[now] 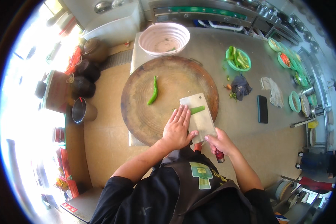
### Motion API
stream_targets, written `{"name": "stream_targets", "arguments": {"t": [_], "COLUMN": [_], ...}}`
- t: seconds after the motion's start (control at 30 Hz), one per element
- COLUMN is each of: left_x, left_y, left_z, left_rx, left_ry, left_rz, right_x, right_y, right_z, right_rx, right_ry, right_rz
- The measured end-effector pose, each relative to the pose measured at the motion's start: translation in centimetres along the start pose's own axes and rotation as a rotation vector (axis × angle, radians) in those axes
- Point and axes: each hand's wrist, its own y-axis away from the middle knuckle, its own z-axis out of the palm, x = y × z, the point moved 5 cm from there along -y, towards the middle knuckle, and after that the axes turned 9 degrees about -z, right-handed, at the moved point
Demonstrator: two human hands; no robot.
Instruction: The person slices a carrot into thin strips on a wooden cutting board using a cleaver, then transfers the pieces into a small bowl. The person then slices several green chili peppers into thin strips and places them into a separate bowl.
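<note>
A large round wooden chopping board lies in front of me. My right hand grips the red handle of a cleaver, whose broad blade reaches over the board's near right edge. A piece of green pepper shows against the blade. My left hand lies palm down at the blade's left edge, fingertips by the pepper piece; what is under the palm is hidden. Farther left on the board rests a whole long green pepper.
Behind the board stands a pink plastic basket. On the metal table to the right are a green bowl of cut green peppers, a dark cloth, pepper scraps, a phone and a whitish cloth.
</note>
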Motion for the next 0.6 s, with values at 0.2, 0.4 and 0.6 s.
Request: {"name": "stream_targets", "arguments": {"t": [0.2, 0.4, 0.6], "left_x": [-0.6, -4.8, -6.5], "left_y": [-0.1, -1.7, -2.4], "left_z": [-0.6, -3.5, -4.0], "left_rx": [0.075, 0.28, 0.146], "left_ry": [0.143, 0.204, 0.228], "left_rz": [-0.033, 0.073, 0.12], "right_x": [-2.3, -3.8, -5.7], "right_y": [-0.8, -0.6, -0.5], "right_z": [2.5, 3.0, 4.1], "right_rx": [0.108, 0.131, 0.157], "right_ry": [0.187, 0.391, 0.566], "right_rz": [-0.074, -0.091, -0.042]}}
